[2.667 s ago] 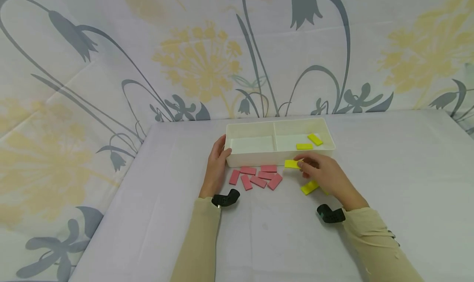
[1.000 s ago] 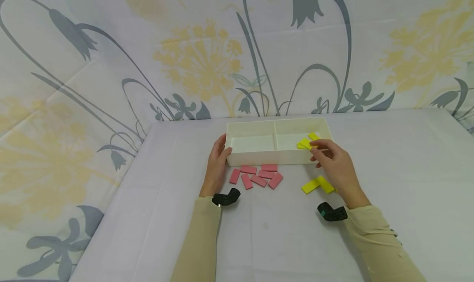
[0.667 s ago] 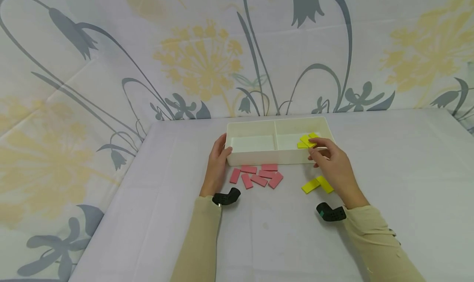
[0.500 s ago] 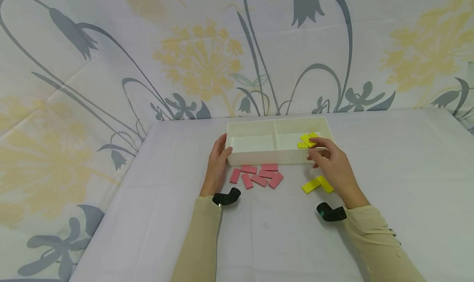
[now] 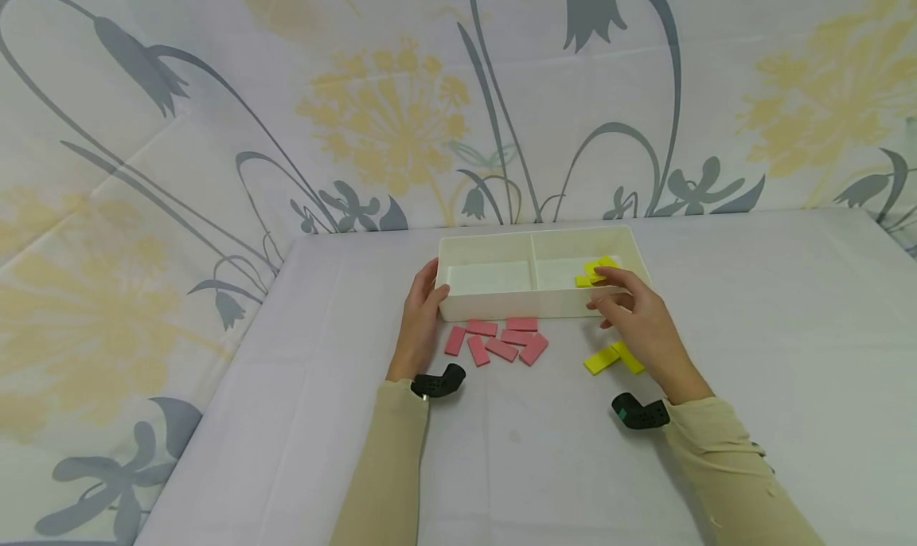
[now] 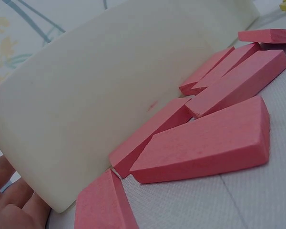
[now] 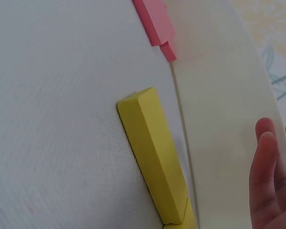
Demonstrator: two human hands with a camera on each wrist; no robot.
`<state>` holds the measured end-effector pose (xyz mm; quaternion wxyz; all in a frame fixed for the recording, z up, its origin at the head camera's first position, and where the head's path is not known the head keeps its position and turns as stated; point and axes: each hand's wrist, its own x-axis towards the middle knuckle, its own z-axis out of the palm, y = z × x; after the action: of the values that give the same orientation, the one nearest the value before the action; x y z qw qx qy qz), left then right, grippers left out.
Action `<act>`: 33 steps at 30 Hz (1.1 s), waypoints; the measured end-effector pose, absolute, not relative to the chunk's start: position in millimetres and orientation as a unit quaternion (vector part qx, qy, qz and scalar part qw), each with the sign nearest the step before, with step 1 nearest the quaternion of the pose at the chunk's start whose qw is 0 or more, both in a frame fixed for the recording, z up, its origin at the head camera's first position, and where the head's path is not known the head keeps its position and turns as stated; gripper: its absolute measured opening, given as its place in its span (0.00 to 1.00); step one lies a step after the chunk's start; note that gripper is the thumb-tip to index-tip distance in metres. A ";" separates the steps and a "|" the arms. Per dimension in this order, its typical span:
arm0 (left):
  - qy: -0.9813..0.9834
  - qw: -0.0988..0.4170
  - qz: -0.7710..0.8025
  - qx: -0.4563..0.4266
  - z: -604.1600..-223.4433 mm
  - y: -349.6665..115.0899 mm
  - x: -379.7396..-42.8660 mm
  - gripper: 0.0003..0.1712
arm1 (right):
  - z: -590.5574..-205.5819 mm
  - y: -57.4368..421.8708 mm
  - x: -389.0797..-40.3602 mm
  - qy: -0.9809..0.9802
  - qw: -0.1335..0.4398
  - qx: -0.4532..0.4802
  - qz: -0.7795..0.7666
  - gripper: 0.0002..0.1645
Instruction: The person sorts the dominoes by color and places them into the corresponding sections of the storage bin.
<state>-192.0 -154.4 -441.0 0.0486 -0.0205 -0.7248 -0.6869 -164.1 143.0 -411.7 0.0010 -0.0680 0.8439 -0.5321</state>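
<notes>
The yellow blocks (image 5: 600,265) sit bunched in the right compartment of the white box (image 5: 509,305), partly hidden by the right hand (image 5: 641,323). Earlier, two lay there and a third was pinched in front of the box; now thumb and forefinger stand parted, released, the thumb just outside the front wall. The left hand (image 5: 417,323) grasps the box's left end as before. Seven pink blocks (image 5: 501,349) remain scattered before the box, and a yellow pair (image 5: 601,360) lies below the right hand. White cloth (image 5: 788,331) stretches wide either side and between the sleeves (image 5: 731,466); behind, patterned fabric (image 5: 401,124) rises near the box's back edge.
</notes>
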 end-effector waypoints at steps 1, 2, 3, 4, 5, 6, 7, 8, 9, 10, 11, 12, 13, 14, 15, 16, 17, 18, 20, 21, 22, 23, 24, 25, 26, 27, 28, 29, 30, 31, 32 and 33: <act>-0.726 0.050 -0.685 -0.020 -442.3 -154.4 -192.6 0.26 | -411.9 143.1 -164.3 0.845 0.001 -0.068 -0.531 0.26; -0.727 0.052 -0.685 -0.021 -443.3 -154.4 -193.0 0.26 | -412.3 143.0 -164.3 0.847 0.001 -0.067 -0.528 0.26; -0.728 0.055 -0.683 -0.021 -444.0 -154.3 -193.3 0.26 | -412.5 142.8 -164.3 0.848 0.002 -0.066 -0.525 0.26; -0.729 0.056 -0.682 -0.020 -444.5 -154.2 -193.3 0.26 | -412.8 142.7 -164.2 0.850 0.003 -0.064 -0.522 0.26; -0.729 0.058 -0.681 -0.021 -444.8 -154.1 -193.3 0.26 | -412.9 142.6 -163.9 0.853 0.004 -0.062 -0.519 0.26; -0.729 0.059 -0.682 -0.020 -444.9 -154.2 -193.2 0.26 | -413.1 142.4 -163.7 0.855 0.005 -0.060 -0.515 0.26; -0.729 0.059 -0.682 -0.019 -445.0 -154.2 -193.0 0.25 | -413.4 142.1 -163.5 0.857 0.006 -0.056 -0.512 0.26; -0.728 0.059 -0.682 -0.019 -445.0 -154.2 -192.8 0.25 | -413.8 142.0 -163.3 0.859 0.007 -0.054 -0.509 0.25; -0.728 0.059 -0.683 -0.019 -444.8 -154.3 -192.6 0.25 | -414.1 142.2 -163.3 0.860 0.007 -0.053 -0.507 0.25; -0.726 0.058 -0.685 -0.019 -444.7 -154.4 -192.4 0.25 | -414.4 142.3 -163.4 0.861 0.008 -0.053 -0.506 0.25; -0.725 0.057 -0.686 -0.019 -444.3 -154.4 -192.4 0.25 | -414.4 142.4 -163.4 0.862 0.007 -0.055 -0.505 0.25; -0.723 0.057 -0.688 -0.020 -444.3 -154.6 -192.5 0.26 | -414.4 142.5 -163.5 0.862 0.006 -0.058 -0.504 0.25; -0.723 0.055 -0.689 -0.020 -443.9 -154.7 -192.6 0.26 | -414.2 142.5 -163.5 0.861 0.005 -0.060 -0.504 0.25; -0.722 0.054 -0.690 -0.022 -443.2 -154.8 -192.5 0.26 | -414.0 142.7 -163.5 0.861 0.005 -0.064 -0.505 0.25; -0.721 0.053 -0.691 -0.024 -442.2 -154.8 -192.3 0.26 | -414.1 142.9 -163.6 0.861 0.005 -0.067 -0.505 0.25; -0.721 0.052 -0.691 -0.025 -440.3 -154.5 -191.6 0.26 | -414.3 142.9 -163.7 0.860 0.006 -0.068 -0.505 0.25; -0.721 0.051 -0.690 -0.026 -437.4 -153.9 -190.2 0.26 | -414.7 142.9 -163.8 0.860 0.007 -0.069 -0.505 0.25; -0.722 0.050 -0.689 -0.027 -434.1 -153.2 -188.1 0.27 | -415.0 142.8 -163.9 0.860 0.009 -0.069 -0.506 0.24; -0.724 0.049 -0.687 -0.029 -427.3 -151.1 -183.9 0.27 | -415.8 143.1 -164.0 0.860 0.011 -0.068 -0.506 0.24; -0.725 0.049 -0.687 -0.029 -424.2 -150.2 -182.0 0.27 | -416.2 143.4 -164.1 0.859 0.011 -0.068 -0.507 0.24; -0.726 0.049 -0.685 -0.029 -421.5 -149.3 -180.3 0.27 | -416.3 143.6 -164.2 0.858 0.012 -0.068 -0.508 0.24; -0.727 0.048 -0.684 -0.027 -419.9 -148.8 -178.9 0.27 | -416.1 143.9 -164.1 0.857 0.012 -0.070 -0.510 0.24; -0.728 0.047 -0.683 -0.025 -419.3 -148.6 -178.3 0.27 | -415.5 144.3 -164.0 0.855 0.013 -0.072 -0.513 0.24; -0.729 0.047 -0.683 -0.025 -419.2 -148.5 -178.4 0.27 | -415.0 144.9 -164.1 0.853 0.014 -0.073 -0.517 0.24; -0.729 0.046 -0.682 -0.023 -419.1 -148.5 -178.4 0.27 | -414.3 145.5 -164.1 0.850 0.015 -0.075 -0.521 0.24; -0.729 0.045 -0.682 -0.022 -419.2 -148.5 -178.5 0.27 | -413.4 145.8 -164.0 0.848 0.017 -0.075 -0.525 0.24; -0.730 0.045 -0.681 -0.021 -419.3 -148.5 -178.6 0.27 | -412.4 146.2 -163.9 0.846 0.019 -0.075 -0.528 0.24; -0.730 0.044 -0.682 -0.020 -419.3 -148.5 -178.6 0.27 | -411.6 146.4 -163.7 0.844 0.021 -0.074 -0.531 0.24; -0.730 0.044 -0.682 -0.020 -419.2 -148.4 -178.7 0.27 | -410.8 146.5 -163.6 0.842 0.023 -0.073 -0.534 0.23; -0.729 0.044 -0.683 -0.021 -419.3 -148.5 -178.7 0.27 | -410.1 146.5 -163.4 0.841 0.025 -0.072 -0.536 0.23; -0.728 0.044 -0.684 -0.021 -419.4 -148.6 -178.7 0.27 | -409.5 146.4 -163.3 0.840 0.026 -0.071 -0.538 0.23; -0.727 0.044 -0.685 -0.021 -419.4 -148.7 -178.6 0.27 | -409.0 146.4 -163.1 0.838 0.028 -0.070 -0.540 0.23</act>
<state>-178.6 -148.7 -419.4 0.0441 -0.0211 -0.7266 -0.6853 -163.1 146.4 -409.0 0.0277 -0.0705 0.8385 -0.5397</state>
